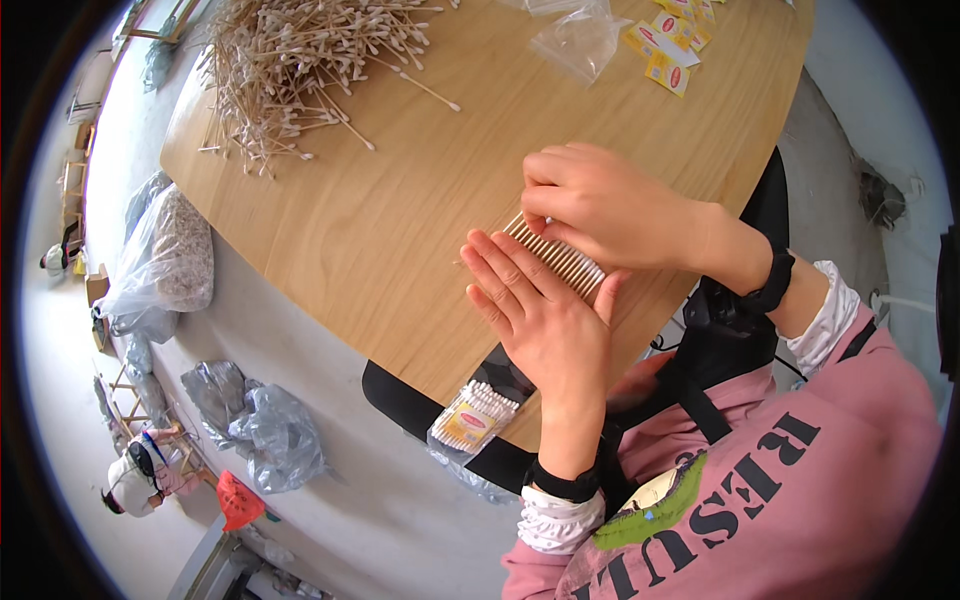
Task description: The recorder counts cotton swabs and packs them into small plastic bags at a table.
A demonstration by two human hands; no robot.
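A flat row of cotton swabs [558, 258], lying side by side on the wooden table, is partly hidden under both hands. My left hand [545, 315] rests flat along the row's near side with its fingers stretched out and the thumb at the swabs' right end. Over the row's far side, my right hand [590, 200] is bent with its fingers curled in against the swabs; what its fingertips pinch, if anything, is hidden. A clear packet of cotton swabs [472, 418] with a yellow and red label lies near my left wrist at the table's edge.
A big loose heap of swabs [300, 70] covers the table's far left. Clear plastic bags [580, 42] and several label cards [668, 45] lie at the far right. Filled bags [165, 255] and grey plastic bags [265, 425] stand on the floor; another person [140, 475] is beyond.
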